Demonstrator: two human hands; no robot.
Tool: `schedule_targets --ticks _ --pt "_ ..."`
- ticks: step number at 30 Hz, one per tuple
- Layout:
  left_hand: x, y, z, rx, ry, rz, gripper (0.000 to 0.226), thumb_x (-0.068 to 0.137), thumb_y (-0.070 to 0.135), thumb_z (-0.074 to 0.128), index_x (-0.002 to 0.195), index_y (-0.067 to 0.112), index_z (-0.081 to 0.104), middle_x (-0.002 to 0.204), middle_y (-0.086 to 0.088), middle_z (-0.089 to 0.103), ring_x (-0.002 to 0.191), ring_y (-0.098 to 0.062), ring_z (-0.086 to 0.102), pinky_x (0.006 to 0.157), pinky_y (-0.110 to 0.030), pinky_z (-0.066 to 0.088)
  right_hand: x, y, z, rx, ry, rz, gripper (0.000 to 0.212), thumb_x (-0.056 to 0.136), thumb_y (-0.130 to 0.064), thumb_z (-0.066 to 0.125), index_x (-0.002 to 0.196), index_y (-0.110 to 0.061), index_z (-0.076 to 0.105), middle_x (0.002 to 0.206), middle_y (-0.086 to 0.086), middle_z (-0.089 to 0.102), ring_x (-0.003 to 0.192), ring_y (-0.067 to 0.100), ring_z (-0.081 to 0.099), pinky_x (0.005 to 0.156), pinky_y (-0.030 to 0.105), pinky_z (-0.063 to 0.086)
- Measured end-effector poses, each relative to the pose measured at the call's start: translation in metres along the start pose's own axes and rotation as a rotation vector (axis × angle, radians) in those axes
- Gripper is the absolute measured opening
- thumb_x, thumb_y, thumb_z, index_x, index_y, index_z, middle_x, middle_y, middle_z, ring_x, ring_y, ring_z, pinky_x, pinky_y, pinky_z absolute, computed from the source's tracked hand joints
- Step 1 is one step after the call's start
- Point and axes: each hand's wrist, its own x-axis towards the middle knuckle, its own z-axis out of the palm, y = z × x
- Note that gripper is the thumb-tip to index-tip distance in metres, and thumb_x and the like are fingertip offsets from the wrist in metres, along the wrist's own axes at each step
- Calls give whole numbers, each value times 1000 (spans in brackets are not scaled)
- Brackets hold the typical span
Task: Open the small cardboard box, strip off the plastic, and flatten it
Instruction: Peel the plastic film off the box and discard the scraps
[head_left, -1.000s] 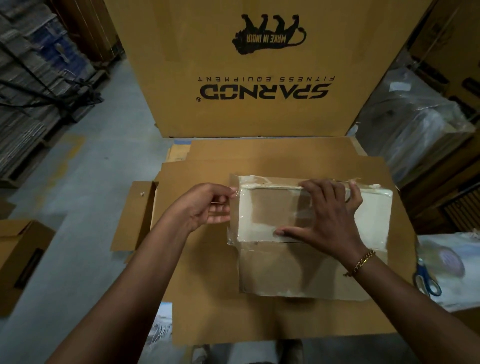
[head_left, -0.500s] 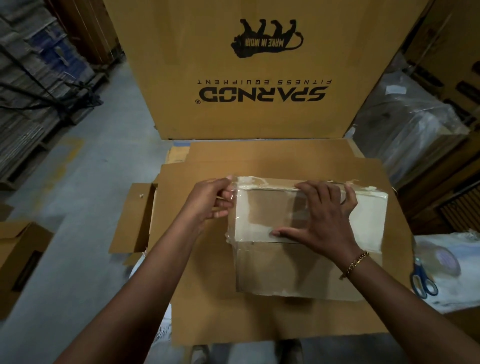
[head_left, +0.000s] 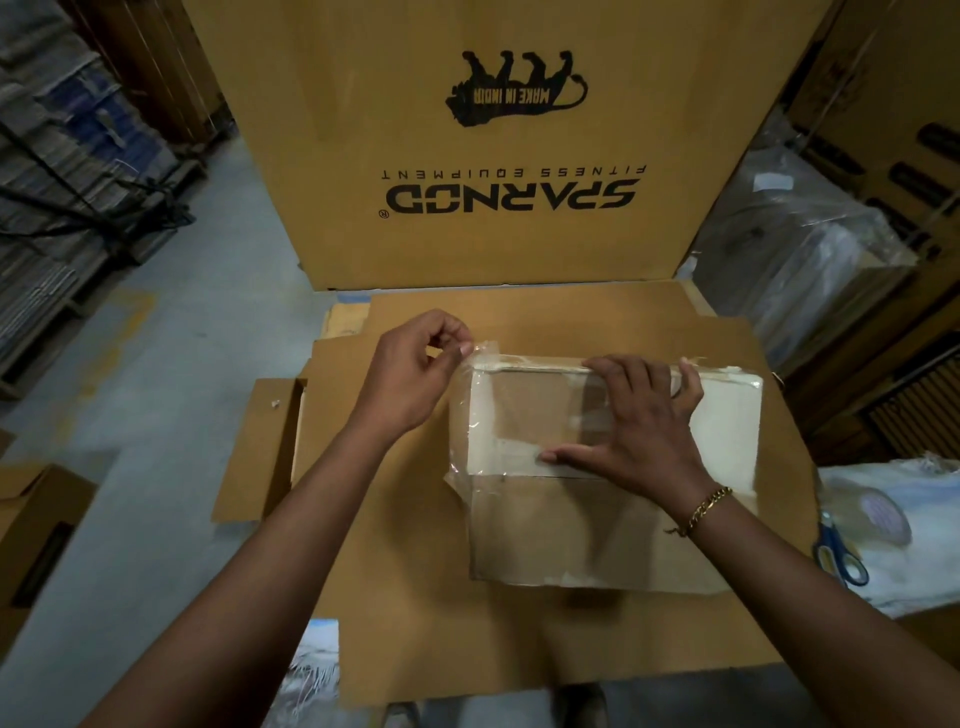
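Observation:
A small cardboard box (head_left: 561, 530), closed and wrapped in clear plastic with pale tape along its top edges, stands on a flat sheet of cardboard (head_left: 415, 597). My right hand (head_left: 639, 431) lies spread flat on the box's top, fingers over the far edge, pressing it down. At the box's far left corner my left hand (head_left: 415, 374) pinches a loose strip of the plastic (head_left: 480, 351) between thumb and fingers. The strip is lifted slightly off the corner.
A tall Sparnod carton (head_left: 509, 145) stands upright just behind the sheet. Blue-handled scissors (head_left: 839, 551) and a tape roll (head_left: 880, 512) lie on white plastic at the right. Wrapped goods (head_left: 800, 249) sit at back right. An open carton (head_left: 36, 525) rests on the floor, left.
My left hand has moved up from the box's left side to its far left corner and pulled a strip of plastic free there. My right hand has stayed on the top.

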Motion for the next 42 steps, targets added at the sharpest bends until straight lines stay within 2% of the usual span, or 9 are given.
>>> schedule_targets --ticks 6,14,22,24,27,30,33,37,42 --pt "-19 -4 4 -21 23 40 20 93 15 65 110 26 65 83 5 66 90 -10 63 63 -14 41 16 -1 3 31 -10 3 110 50 -98 54 135 -29 45 129 -5 49 129 20 41 119 61 7" --pt "-57 -27 18 213 -69 99 38 91 17 62 123 35 53 90 18 65 97 -8 54 75 -38 52 64 23 8 72 -117 94 120 45 -101 50 140 -30 40 138 -1 46 136 25 34 119 62 0" --pt "-104 -57 24 -255 -119 -235 30 91 14 66 119 25 60 83 -3 68 80 -19 65 74 -28 49 99 29 19 79 -208 89 127 43 -103 47 144 -27 36 146 1 43 143 25 27 119 63 1" --pt "-104 -56 21 -385 -50 -362 22 93 10 64 113 20 63 85 -2 73 78 -18 70 71 -35 54 105 28 19 74 -226 84 129 42 -103 46 146 -27 35 147 2 42 144 24 25 119 62 1" --pt "-95 -61 6 -566 310 -588 12 97 11 57 107 17 62 95 -8 77 74 -24 74 63 -36 56 107 28 19 77 -228 67 129 43 -102 43 147 -27 34 148 2 41 145 25 24 119 63 1" --pt "-90 -70 3 -592 489 -652 10 98 16 55 105 21 60 100 -14 76 80 -29 74 64 -37 57 105 23 19 89 -215 45 127 45 -101 44 147 -26 35 149 2 40 145 25 24 119 62 -2" --pt "-90 -74 30 -546 345 -722 16 94 25 61 110 25 59 124 -12 65 99 -25 69 72 -45 60 106 18 19 87 -206 44 124 47 -101 46 146 -27 34 150 2 40 146 25 24 119 63 -2" --pt "-95 -79 43 -567 437 -970 39 86 35 62 122 21 59 138 -5 41 115 -26 53 87 -53 57 103 26 15 70 -236 74 127 45 -100 43 148 -27 33 152 3 39 146 25 23 119 62 -2" --pt "-122 -58 58 -541 -186 -637 39 84 12 62 120 24 67 115 4 72 101 -6 66 80 -24 53 106 24 14 68 -240 63 120 52 -94 57 148 -26 34 152 5 39 146 26 23 119 63 0"
